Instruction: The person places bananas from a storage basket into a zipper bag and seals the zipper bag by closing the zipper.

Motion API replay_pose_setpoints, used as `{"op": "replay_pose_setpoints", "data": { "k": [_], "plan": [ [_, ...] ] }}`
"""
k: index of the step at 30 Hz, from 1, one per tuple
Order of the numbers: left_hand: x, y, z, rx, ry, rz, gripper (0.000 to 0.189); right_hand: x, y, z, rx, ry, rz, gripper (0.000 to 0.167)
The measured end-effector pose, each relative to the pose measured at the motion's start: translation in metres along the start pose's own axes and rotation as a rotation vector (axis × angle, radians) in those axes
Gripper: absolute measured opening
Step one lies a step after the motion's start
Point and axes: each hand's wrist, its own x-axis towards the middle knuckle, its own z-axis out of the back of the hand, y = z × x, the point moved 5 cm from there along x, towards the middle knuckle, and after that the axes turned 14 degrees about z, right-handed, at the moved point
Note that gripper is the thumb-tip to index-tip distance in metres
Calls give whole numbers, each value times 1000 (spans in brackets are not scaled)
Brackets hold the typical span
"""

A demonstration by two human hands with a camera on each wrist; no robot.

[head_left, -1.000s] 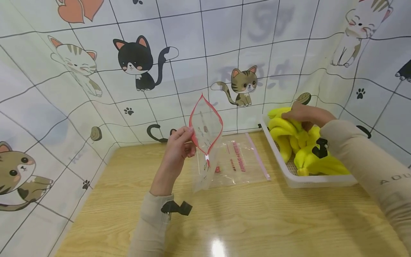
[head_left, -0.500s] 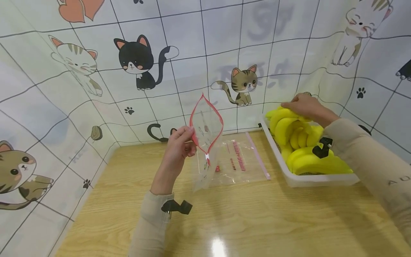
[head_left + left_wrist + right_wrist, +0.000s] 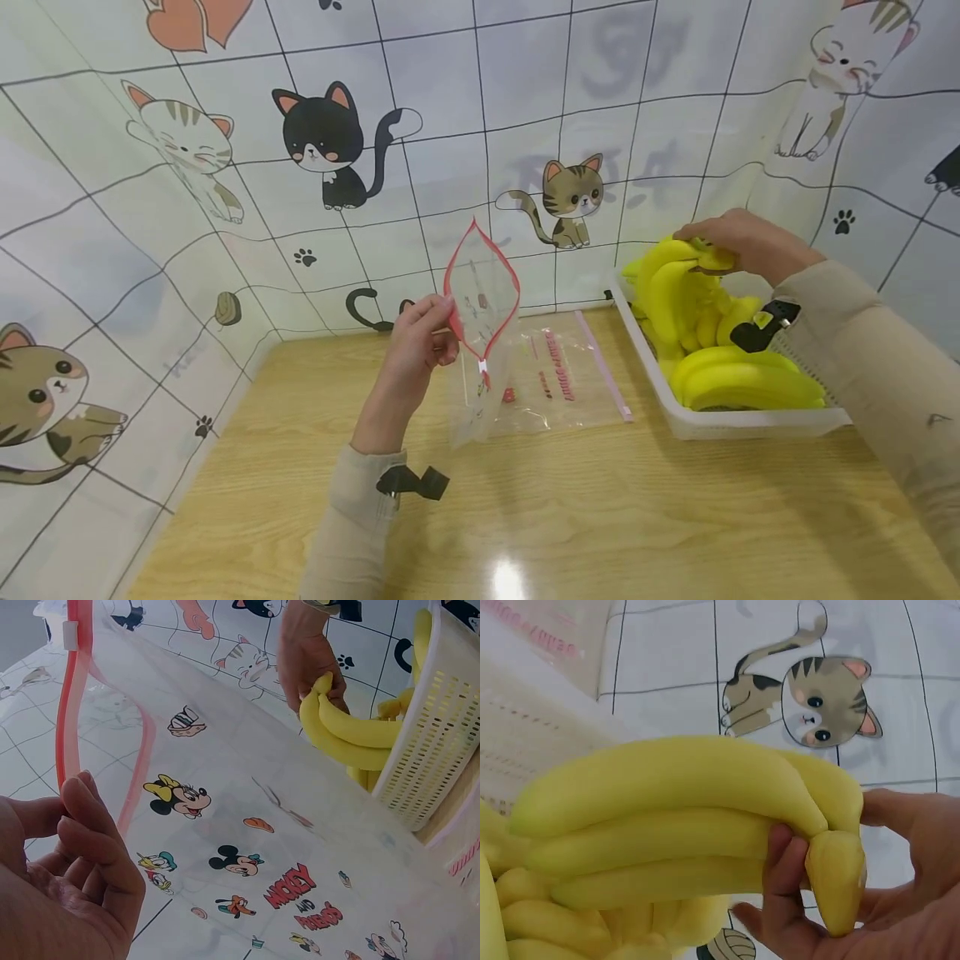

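My left hand [image 3: 422, 340] pinches the pink-edged rim of a clear zip bag [image 3: 480, 287], whose mouth gapes in a diamond shape. Cartoon prints cover that bag [image 3: 240, 859] in the left wrist view. At the far right my right hand [image 3: 742, 242] grips a bunch of yellow bananas [image 3: 667, 787] by its stem end. The bunch hangs tilted at the back of a white basket [image 3: 667, 412], its lower tips still among the others. More banana bunches [image 3: 742, 379] lie in the basket.
A second clear zip bag [image 3: 558, 375] with a pink slider lies flat on the wooden table [image 3: 525, 500], between the held bag and the basket. A cat-printed cloth [image 3: 450, 100] hangs along the back and sides.
My right hand has taken hold of a banana bunch and raised it from the pile, shifting slightly right. The bunch in front has settled flatter. My left hand and its bag stay put.
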Motion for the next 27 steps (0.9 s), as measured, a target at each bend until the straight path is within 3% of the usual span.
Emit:
{"op": "replay_pose_setpoints", "data": {
  "k": [3, 8, 18, 23, 27],
  "plan": [
    [-1, -1, 1, 1, 1, 1, 24, 1, 0, -2, 42, 100, 1, 66],
    [-3, -2, 0, -1, 9, -3, 25, 1, -3, -7, 73, 115, 3, 52],
    [-2, 0, -1, 2, 6, 1, 23, -1, 1, 9, 2, -65, 6, 48],
    [-2, 0, -2, 4, 5, 7, 24, -6, 20, 24, 27, -100, 30, 55],
    [0, 1, -3, 3, 2, 14, 24, -12, 43, 34, 51, -133, 82, 44]
  ]
}}
